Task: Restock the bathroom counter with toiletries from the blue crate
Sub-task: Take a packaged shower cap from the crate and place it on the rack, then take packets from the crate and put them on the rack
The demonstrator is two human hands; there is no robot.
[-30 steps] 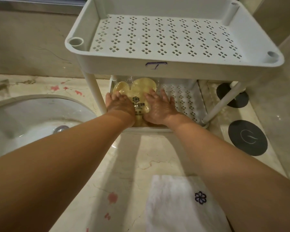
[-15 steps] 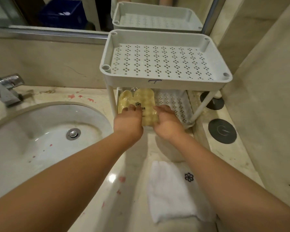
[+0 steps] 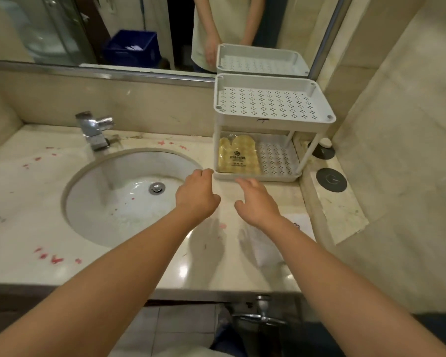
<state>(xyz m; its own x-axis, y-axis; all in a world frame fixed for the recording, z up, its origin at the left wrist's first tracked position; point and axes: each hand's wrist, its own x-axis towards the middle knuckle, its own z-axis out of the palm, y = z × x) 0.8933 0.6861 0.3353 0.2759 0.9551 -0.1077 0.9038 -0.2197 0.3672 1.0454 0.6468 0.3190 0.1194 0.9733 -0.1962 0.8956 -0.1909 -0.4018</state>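
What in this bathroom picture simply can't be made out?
Head view:
- Print on the yellow plastic-wrapped packet, lower shelf of the white two-tier rack: too small.
- Contents of the blue plastic crate: mirror reflection only, dim and small.
- White folded towel: mostly behind the right forearm.

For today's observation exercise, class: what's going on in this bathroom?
A person is restocking a bathroom counter. A yellow wrapped packet lies on the lower shelf of the white rack, at its left. The left hand and right hand hover over the counter just in front, holding nothing. The blue crate shows in the mirror.
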